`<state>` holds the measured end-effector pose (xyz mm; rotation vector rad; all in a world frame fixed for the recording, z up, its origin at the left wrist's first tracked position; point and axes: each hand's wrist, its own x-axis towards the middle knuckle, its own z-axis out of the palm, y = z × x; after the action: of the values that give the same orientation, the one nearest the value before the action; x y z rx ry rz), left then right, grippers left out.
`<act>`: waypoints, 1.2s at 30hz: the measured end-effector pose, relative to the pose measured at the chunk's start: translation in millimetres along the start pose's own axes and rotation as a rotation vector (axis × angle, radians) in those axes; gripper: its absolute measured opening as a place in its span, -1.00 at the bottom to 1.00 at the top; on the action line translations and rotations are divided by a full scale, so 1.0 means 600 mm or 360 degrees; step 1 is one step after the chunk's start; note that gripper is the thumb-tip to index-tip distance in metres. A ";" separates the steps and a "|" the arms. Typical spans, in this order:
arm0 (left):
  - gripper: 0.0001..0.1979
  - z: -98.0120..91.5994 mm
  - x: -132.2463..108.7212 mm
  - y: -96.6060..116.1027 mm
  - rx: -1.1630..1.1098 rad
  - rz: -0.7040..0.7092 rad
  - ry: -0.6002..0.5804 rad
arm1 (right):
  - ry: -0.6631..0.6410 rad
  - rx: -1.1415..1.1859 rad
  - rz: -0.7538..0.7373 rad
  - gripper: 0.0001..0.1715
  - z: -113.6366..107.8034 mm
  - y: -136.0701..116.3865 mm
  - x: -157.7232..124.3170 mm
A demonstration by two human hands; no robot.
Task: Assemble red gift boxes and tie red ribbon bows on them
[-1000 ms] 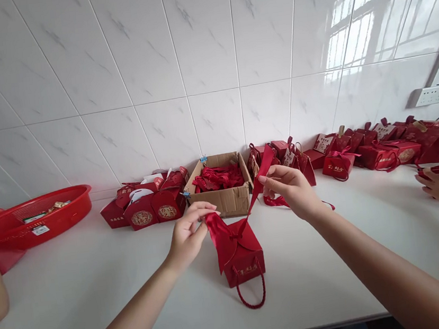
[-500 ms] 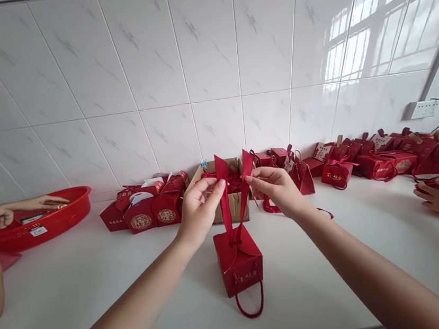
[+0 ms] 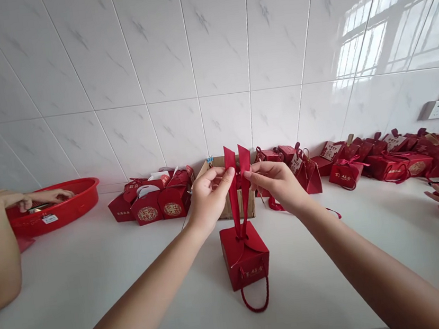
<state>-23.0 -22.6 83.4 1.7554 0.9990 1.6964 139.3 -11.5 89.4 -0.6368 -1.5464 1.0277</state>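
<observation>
Red box (image 3: 247, 260): on the white table (image 3: 173, 309), centred between the forearms; lid folded over, rope handle (image 3: 257, 310) hanging in a loop on the near side.
Ribbon (image 3: 234, 208): emerges at the middle of the lid; two tails, long axis near vertical, side by side with a narrow gap, tips cut at a slant.
Box from hands: below the fingertips and slightly toward the person.
Nearer hand: about equal; the left fingertips lie closer to the line above the lid's middle.
Left hand (image 3: 210, 200): thumb and fingers pinch the left tail near its tip.
Right hand (image 3: 272, 182): pinches the right tail at matching height.
Change, from one second ago: left tail then draped over the box's left edge, hands wide apart; now both tails are raised together.
Change, from half a second ago: tips and hands closer together.
Behind ribbon: open carton (image 3: 252, 206), largely hidden by the hands.
Carton flanks: boxes on the left (image 3: 149, 210); boxes on the right (image 3: 395, 164).
Far left: co-worker's hand (image 3: 53, 195) inside the red basket (image 3: 80, 205).
</observation>
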 end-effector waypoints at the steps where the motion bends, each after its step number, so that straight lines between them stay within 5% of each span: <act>1: -0.72 0.001 0.000 0.000 -0.0007 -0.0009 -0.0001 | 0.0008 -0.0004 -0.0001 -0.67 0.000 0.000 0.001; 22: -0.77 0.007 0.008 -0.009 -0.0275 -0.0022 -0.0050 | 0.0214 0.0045 -0.0157 -0.78 0.017 0.012 0.003; 33: -0.81 -0.055 0.034 -0.012 -0.0523 -0.0227 -0.0079 | 0.0366 0.0306 -0.0065 -0.83 -0.051 0.018 -0.023; 36: -0.81 -0.068 0.037 -0.025 -0.0336 -0.0251 -0.0060 | 0.0379 0.0466 0.0011 -0.81 -0.067 0.032 -0.025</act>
<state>-66.8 -1.7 89.9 1.5270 0.8823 1.6005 179.0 -4.0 65.5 -0.5377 -1.1609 1.1147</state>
